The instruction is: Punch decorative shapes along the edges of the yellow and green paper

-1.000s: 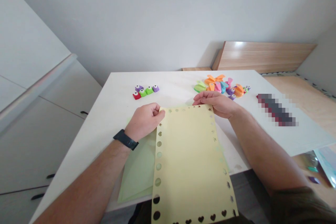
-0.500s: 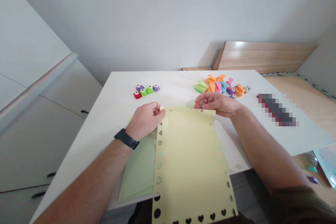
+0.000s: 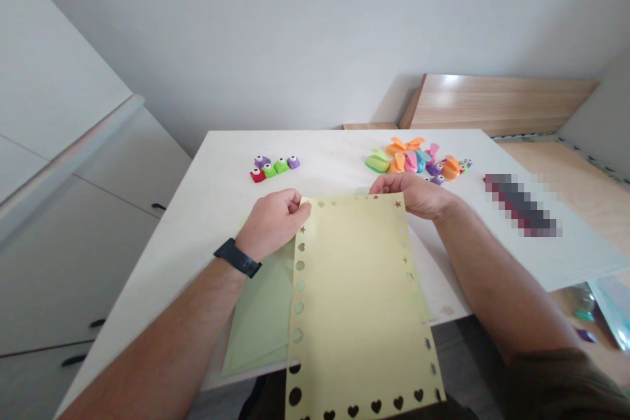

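Observation:
A pale yellow sheet of paper (image 3: 357, 289) is tilted up in front of me, with small shapes cut through along its edges: circles, hearts, stars, and crown-like ones. My left hand (image 3: 274, 223), with a dark watch (image 3: 238, 258) on its wrist, pinches the upper left corner. Behind the upper right corner is my right hand (image 3: 416, 195). Its fingers are stretched out, and the paper covers their lower parts, so a firm grip cannot be seen. Pale green sheets (image 3: 260, 315) lie on the table beneath and to the left of the yellow one.
Colourful craft punches (image 3: 411, 161) are heaped at the back right of the white table (image 3: 182, 210). Several small purple, green and red pieces with eyes (image 3: 274, 167) sit at the back left. A pixelated dark red item (image 3: 522, 207) lies right. White cabinets (image 3: 73, 230) stand left.
The sheet's upper right corner has risen and flattened out, and now covers part of my right hand's fingers. My left hand keeps its pinch in nearly the same place.

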Available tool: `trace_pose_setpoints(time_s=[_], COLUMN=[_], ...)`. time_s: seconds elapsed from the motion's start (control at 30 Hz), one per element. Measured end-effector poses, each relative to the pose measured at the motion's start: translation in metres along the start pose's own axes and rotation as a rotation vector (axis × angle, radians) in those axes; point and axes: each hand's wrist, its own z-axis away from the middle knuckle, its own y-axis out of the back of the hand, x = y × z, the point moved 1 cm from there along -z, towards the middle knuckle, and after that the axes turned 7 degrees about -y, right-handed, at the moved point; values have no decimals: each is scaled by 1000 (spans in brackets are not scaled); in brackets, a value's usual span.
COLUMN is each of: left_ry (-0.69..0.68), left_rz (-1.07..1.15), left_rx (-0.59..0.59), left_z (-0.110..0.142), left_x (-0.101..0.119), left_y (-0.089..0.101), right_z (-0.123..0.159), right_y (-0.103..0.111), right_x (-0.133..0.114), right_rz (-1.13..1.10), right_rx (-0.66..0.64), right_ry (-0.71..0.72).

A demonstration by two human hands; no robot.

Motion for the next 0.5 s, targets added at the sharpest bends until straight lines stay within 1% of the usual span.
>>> trace_pose_setpoints(time_s=[0.13,0.3,0.5], left_ry=[-19,-7,-6], left_rz=[-6,-6,3], left_rx=[-4,-4,4], left_z=[0,0,0], left_x=[-2,-1,1], left_y=[0,0,1], right_z=[2,1,0], right_y=[0,4,0], right_x=[-2,-2,-2], right_rz=[0,-6,15], right_rx=[15,16,33], right_ry=[9,11,10])
